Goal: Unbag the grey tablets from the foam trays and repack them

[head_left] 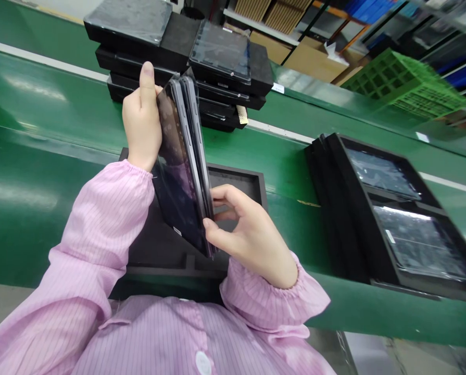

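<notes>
Film-wrapped tablets (180, 177), long axis slanting away: my left grip (142, 122) clasps far end, my right grip (252, 232) pinches near end.

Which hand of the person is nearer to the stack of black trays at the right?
Right. The right hand holds the lower edge of the tablets, with the tray stack to its right. The left hand holds their upper left edge, farther from the stack.

Left hand (142, 125): 1 | right hand (252, 237): 1 | held tablets (174, 172): at least 2, exact count unclear | tablets atop the 11 o'clock stack (180, 34): 2 | tablets in the 3 o'clock top tray (357, 190): 2 | green crate (406, 86), 2 o'clock: 1
</notes>
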Action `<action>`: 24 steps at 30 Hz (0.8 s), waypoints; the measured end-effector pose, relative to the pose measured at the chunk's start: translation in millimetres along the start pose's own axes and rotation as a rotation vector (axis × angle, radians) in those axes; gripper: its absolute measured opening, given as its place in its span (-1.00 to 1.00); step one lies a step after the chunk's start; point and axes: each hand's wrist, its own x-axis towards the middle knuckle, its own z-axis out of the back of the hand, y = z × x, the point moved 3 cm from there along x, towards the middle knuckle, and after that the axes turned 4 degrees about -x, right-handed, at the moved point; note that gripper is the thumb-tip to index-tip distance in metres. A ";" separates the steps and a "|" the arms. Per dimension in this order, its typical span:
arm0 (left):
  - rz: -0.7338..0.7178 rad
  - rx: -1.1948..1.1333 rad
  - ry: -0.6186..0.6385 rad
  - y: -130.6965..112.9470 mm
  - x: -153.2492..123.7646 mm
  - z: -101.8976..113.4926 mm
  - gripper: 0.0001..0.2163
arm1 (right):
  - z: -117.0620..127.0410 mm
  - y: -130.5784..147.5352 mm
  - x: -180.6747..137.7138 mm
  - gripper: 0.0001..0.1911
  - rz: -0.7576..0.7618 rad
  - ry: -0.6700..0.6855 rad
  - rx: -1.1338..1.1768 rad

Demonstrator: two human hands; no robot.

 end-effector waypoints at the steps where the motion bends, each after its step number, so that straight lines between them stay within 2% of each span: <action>1: -0.003 0.001 -0.002 0.2 -0.1 -0.4 -0.51 | 0.7 -0.3 -0.2 -0.74 0.006 0.010 -0.006; 5: -0.006 -0.002 -0.003 -0.4 -1.1 -2.3 -0.51 | 1.7 -0.9 0.2 -0.78 -0.007 0.003 0.014; 9: -0.015 -0.011 0.016 -0.6 -3.0 -5.1 -0.50 | -0.7 -0.2 2.7 -0.91 -0.073 -0.111 0.059; 12: -0.010 -0.069 0.060 2.7 -3.1 -7.0 -0.48 | -4.1 0.7 4.9 -0.88 -0.087 -0.185 0.109; 15: 0.013 -0.090 0.085 8.2 -0.6 -6.8 -0.48 | -6.5 0.3 6.7 -0.91 -0.080 -0.200 0.150; 19: 0.057 -0.057 0.067 12.9 3.0 -4.8 -0.48 | -2.6 1.7 7.2 -0.91 -0.045 -0.163 0.155; 21: 0.063 -0.063 0.076 11.8 3.1 -4.5 -0.47 | 2.8 1.4 7.0 -0.87 -0.016 -0.102 0.139; 24: 0.051 -0.068 0.083 6.5 0.9 -2.4 -0.44 | 17.3 -11.4 10.7 -0.82 -0.038 -0.032 0.120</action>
